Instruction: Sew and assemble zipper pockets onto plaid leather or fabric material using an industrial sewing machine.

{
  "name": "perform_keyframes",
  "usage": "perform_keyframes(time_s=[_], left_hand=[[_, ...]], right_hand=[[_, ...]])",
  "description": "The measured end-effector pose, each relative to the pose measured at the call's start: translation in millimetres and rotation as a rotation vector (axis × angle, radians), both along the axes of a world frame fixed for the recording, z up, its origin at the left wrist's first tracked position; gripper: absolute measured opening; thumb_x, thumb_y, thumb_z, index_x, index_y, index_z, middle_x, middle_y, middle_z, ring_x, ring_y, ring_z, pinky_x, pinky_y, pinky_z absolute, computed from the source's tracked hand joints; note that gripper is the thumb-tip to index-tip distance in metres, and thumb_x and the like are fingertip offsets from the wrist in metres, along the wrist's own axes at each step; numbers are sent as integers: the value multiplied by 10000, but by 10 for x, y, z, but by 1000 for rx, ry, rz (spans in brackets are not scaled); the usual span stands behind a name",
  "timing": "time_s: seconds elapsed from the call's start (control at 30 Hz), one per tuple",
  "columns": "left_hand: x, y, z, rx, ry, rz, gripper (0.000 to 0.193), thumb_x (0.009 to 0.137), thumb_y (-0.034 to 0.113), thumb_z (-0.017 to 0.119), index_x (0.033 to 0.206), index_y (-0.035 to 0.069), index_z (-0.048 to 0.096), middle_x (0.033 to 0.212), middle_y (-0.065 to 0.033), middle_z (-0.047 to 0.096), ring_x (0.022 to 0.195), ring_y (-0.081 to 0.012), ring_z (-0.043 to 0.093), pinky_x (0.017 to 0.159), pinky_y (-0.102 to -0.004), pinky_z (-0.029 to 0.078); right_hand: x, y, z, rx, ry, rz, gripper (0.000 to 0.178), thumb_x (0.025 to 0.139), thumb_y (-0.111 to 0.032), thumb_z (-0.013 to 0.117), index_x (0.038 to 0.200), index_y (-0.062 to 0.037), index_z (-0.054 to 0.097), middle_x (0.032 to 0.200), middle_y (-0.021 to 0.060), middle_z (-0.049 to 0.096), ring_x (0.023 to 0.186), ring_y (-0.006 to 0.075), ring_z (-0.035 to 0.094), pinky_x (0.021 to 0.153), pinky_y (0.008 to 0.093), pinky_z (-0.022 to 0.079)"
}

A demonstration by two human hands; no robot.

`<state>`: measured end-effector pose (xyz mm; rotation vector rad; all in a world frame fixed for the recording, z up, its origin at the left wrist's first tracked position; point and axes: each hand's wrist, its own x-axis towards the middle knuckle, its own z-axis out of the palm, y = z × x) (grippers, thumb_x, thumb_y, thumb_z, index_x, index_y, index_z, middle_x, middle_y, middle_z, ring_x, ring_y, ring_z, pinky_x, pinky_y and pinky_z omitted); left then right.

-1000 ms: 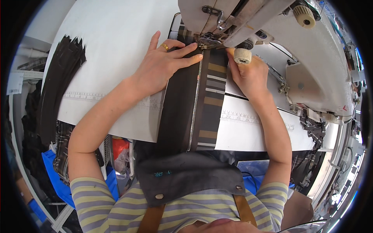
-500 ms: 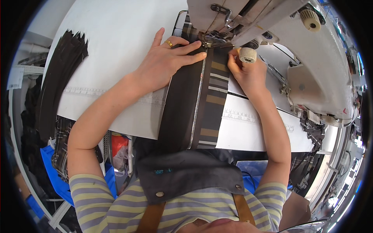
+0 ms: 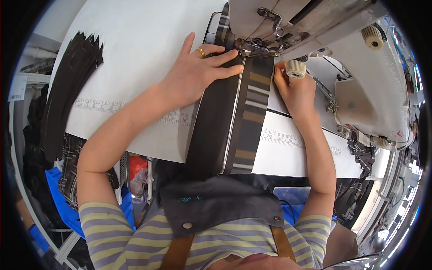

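Note:
A dark fabric strip (image 3: 213, 121) runs lengthwise under the presser foot (image 3: 252, 48) of a sewing machine. Along its middle lies a metal zipper (image 3: 231, 123), its teeth blurred. To the zipper's right is a dark cloth with tan and pale stripes (image 3: 252, 118). My left hand (image 3: 189, 74) rests flat on the dark strip, fingers spread, fingertips beside the zipper just in front of the foot; a gold ring is on one finger. My right hand (image 3: 297, 87) has its thumb and fingers pinched at the striped cloth's right edge, partly hidden behind a cream knob (image 3: 295, 69).
The white table (image 3: 130, 58) carries printed ruler marks. Several dark strips (image 3: 74, 85) hang over its left edge. The machine's body (image 3: 375, 90) fills the right side. Below the table are a blue bin (image 3: 67, 209) at left and dark scraps (image 3: 362, 155) at right.
The view has shifted slightly, with the machine farther right in it. The zipper teeth, sharp before, are now smeared. More checked cloth shows behind the foot. Both hands keep their grip and pose.

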<state>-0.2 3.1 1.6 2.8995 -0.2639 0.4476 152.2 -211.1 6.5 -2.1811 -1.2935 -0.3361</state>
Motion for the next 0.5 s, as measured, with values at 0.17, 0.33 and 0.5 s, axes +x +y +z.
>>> perform_keyframes(time_s=[0.17,0.33,0.5], left_hand=[[-2,-5,21,-28,16,-1,504,801,59,573,1255,276,599,1322,20,551,1240,-235,456,1111,-585,115],[18,21,-15,-36,17,-7,527,789,52,588,1263,282,590,1319,7,553,1242,-233,455,1115,-580,114],[100,52,-48,25,-19,7,471,804,139,602,1257,271,591,1294,8,568,1257,-224,443,1101,-585,123]], right_hand=[[-7,0,53,-29,-57,-4,81,796,-107,626,846,-77,570,711,109,572,625,313,583,538,399,448],[-105,16,102,73,-329,235,258,721,25,656,964,-56,686,916,84,673,722,239,624,620,320,493],[-183,149,66,-53,-199,303,353,685,-17,647,1031,-79,679,1085,31,663,857,217,574,733,337,435]])
